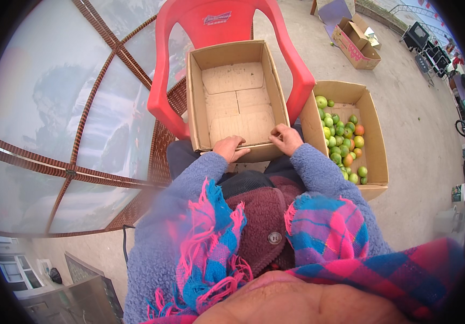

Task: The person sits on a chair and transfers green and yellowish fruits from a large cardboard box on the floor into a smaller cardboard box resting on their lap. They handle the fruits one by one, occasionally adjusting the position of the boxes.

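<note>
An open-topped cardboard box [238, 101] with nothing but small specks on its bottom stands on the seat of a red plastic chair [212, 24] before me. My left hand [230, 149] rests over the near rim of this box, thumb outside and fingers bent over the edge. My right hand [286, 139] is at the near right corner, its fingers curled by the rim; whether they pinch the cardboard I cannot tell. To the right stands a second cardboard box [374, 137], with many green and reddish tomatoes [343, 141] along its left and middle.
A glass-topped woven rattan piece [83, 121] fills the left side. On the concrete floor at the upper right lies a pink-printed carton [356, 44] with cardboard inside. Folding chairs [426, 52] stand farther right. A grey cabinet [74, 299] is at the lower left.
</note>
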The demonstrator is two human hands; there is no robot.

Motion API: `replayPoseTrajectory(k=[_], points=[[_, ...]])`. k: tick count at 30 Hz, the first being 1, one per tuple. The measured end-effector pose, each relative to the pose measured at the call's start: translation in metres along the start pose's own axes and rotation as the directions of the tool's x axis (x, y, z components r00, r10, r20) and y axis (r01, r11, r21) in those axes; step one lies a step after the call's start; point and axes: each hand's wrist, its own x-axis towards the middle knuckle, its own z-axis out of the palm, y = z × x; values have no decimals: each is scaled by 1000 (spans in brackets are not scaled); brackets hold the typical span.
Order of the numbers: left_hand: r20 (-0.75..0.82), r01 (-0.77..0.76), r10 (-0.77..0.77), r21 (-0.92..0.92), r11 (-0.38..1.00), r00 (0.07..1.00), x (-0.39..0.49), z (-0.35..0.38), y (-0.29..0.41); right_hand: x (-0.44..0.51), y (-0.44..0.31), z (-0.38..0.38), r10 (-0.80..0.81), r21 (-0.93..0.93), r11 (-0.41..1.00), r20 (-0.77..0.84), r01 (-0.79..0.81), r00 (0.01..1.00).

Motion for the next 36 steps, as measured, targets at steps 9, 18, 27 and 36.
replayPoseTrajectory(k=[9,18,27,36], points=[[-13,-30,28,-184,982,1000,58,-22,23,-23,96,-108,365,-337,746,-515,-575,776],[65,-83,105,-277,957,992,112,-16,41,-7,127,-117,509,-297,777,-223,-555,832],[-176,99,-225,-535,839,958,105,48,12,45,133,-117,468,-345,739,-357,-579,809],[-135,109,-196,-476,873,971,97,65,4,91,186,-100,564,-263,675,-417,-689,713]])
